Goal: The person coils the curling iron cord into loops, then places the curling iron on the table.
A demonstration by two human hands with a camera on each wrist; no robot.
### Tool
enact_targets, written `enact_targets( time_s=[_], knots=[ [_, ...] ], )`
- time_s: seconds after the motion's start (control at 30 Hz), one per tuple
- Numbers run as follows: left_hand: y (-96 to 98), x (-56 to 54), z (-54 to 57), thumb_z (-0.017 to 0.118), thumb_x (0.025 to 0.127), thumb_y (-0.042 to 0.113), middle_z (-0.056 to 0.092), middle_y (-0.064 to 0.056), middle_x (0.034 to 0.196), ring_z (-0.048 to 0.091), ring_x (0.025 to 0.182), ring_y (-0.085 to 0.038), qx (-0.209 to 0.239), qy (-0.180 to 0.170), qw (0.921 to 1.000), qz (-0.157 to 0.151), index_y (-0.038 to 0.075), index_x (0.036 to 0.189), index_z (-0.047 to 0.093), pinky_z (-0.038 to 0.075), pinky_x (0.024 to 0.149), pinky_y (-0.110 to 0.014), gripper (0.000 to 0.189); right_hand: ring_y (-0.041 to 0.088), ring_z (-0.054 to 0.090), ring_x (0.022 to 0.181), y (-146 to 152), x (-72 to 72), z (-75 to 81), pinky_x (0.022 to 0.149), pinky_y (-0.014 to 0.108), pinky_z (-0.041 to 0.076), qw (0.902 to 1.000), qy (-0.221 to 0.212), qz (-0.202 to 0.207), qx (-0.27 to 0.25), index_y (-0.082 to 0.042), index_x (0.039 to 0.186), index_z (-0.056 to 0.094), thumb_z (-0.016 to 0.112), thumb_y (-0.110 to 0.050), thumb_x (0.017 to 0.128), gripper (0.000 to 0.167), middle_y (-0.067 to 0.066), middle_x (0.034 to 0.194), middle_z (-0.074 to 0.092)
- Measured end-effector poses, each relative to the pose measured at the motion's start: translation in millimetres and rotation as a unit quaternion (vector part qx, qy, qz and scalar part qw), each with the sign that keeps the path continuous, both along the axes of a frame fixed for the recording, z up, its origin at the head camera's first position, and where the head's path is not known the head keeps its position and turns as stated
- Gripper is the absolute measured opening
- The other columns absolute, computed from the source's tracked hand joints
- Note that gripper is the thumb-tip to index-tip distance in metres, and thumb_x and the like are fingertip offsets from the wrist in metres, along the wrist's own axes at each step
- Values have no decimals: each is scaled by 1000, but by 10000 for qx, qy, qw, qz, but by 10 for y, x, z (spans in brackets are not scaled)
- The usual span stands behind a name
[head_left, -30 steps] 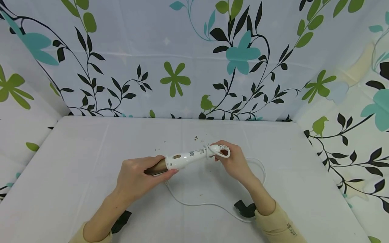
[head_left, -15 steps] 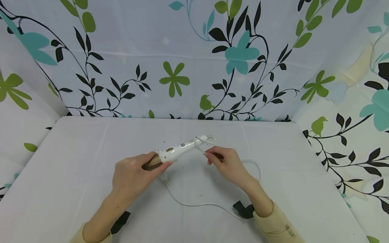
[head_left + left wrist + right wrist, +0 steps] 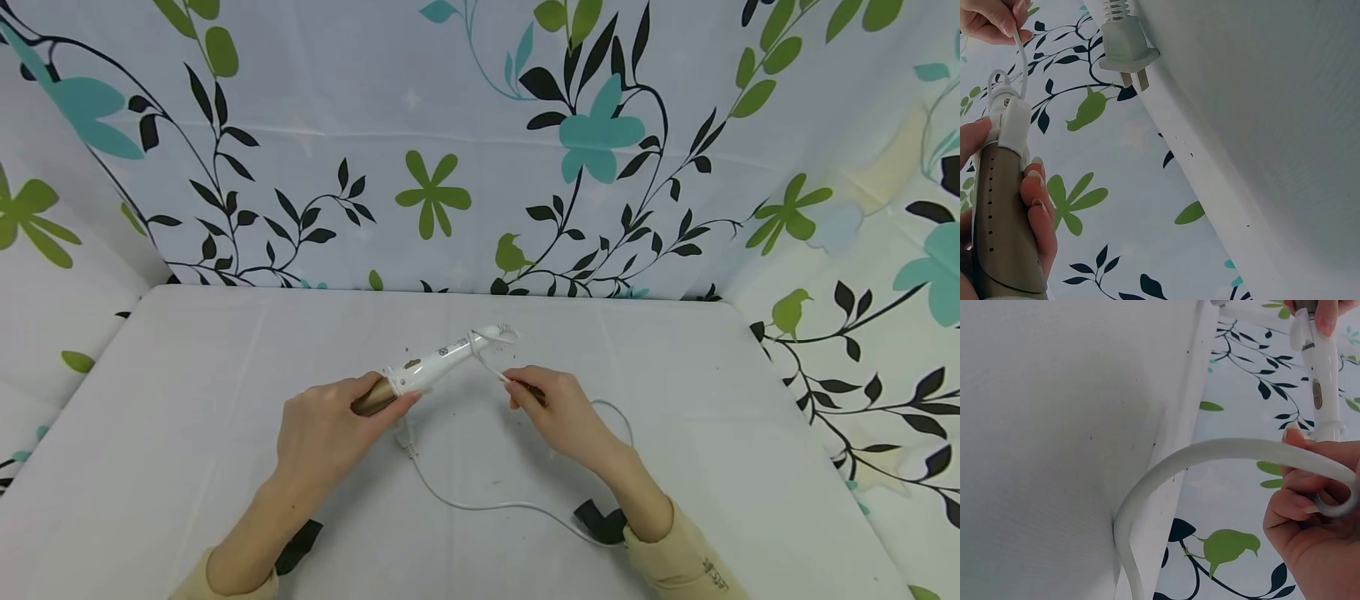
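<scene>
My left hand (image 3: pixel 322 433) grips a hair iron (image 3: pixel 431 367) by its bronze-brown barrel, and the white handle points up and to the right. In the left wrist view the barrel (image 3: pixel 1007 212) has a row of small dark holes. A white power cord (image 3: pixel 491 368) loops round the handle's far end. My right hand (image 3: pixel 562 408) pinches that cord between thumb and fingers, a little right of the handle. In the right wrist view the cord (image 3: pixel 1222 450) arcs from the fingers down toward the table. The two-pronged plug (image 3: pixel 1127 47) hangs below the iron.
A white-covered table (image 3: pixel 225 358) lies under both hands, with small dark specks near its middle. The loose cord curves across the table toward the right forearm. Black straps (image 3: pixel 600 523) sit by the wrists. A leaf-patterned cloth (image 3: pixel 427 150) stands behind and at the sides.
My right hand has moved from the handle's end to a stretch of cord below it, drawing it away from the handle. The iron has shifted left, its handle end now raised.
</scene>
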State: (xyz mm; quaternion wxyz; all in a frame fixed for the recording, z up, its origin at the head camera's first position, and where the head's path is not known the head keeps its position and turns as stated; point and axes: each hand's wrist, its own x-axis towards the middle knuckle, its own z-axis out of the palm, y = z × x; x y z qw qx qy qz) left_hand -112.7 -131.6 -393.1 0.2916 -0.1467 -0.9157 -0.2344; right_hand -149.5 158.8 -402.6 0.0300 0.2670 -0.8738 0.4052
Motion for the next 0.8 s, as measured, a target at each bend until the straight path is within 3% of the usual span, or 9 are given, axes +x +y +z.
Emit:
enact_targets(
  time_s=[0.1, 0.27, 0.5, 0.6, 0.8],
  knots=[
    [-23, -10, 7, 73, 84, 57, 35, 9, 50, 26, 44, -3, -77, 72, 9999, 61, 12, 72, 65, 16, 42, -22, 47, 6, 50, 62, 1, -2, -5, 54, 22, 44, 10000, -26, -90, 25, -3, 111, 71, 62, -6, 99, 16, -2, 81, 66],
    [-56, -25, 16, 40, 93, 74, 33, 8, 51, 25, 43, -4, -167, 245, 9994, 190, 11, 70, 61, 15, 42, -23, 70, 7, 55, 62, -22, 3, -7, 53, 22, 45, 9993, -5, -381, -4, -3, 107, 73, 64, -8, 97, 14, 0, 78, 69],
    [-58, -40, 24, 31, 92, 79, 30, 8, 50, 24, 42, -5, -244, 187, 9990, 332, 12, 67, 58, 15, 41, -24, 76, 21, 66, 64, -35, 15, -9, 54, 22, 47, 9945, -8, -1034, -182, -1, 100, 75, 70, -7, 93, 11, 0, 72, 70],
    [-61, -37, 27, 34, 92, 78, 31, 8, 50, 24, 42, -5, -244, 162, 9990, 349, 11, 67, 58, 15, 41, -24, 75, 21, 68, 66, -34, 18, -3, 54, 21, 48, 9964, -25, -840, -70, -1, 101, 75, 70, -8, 93, 12, 1, 73, 70],
    [-69, -38, 20, 33, 92, 78, 31, 6, 50, 25, 42, -7, -285, 147, 9984, 466, 11, 67, 58, 16, 41, -25, 76, 9, 64, 67, -37, 43, 18, 57, 19, 49, 9987, 352, 133, 340, 0, 106, 74, 68, -9, 95, 15, 3, 80, 72]
  ],
)
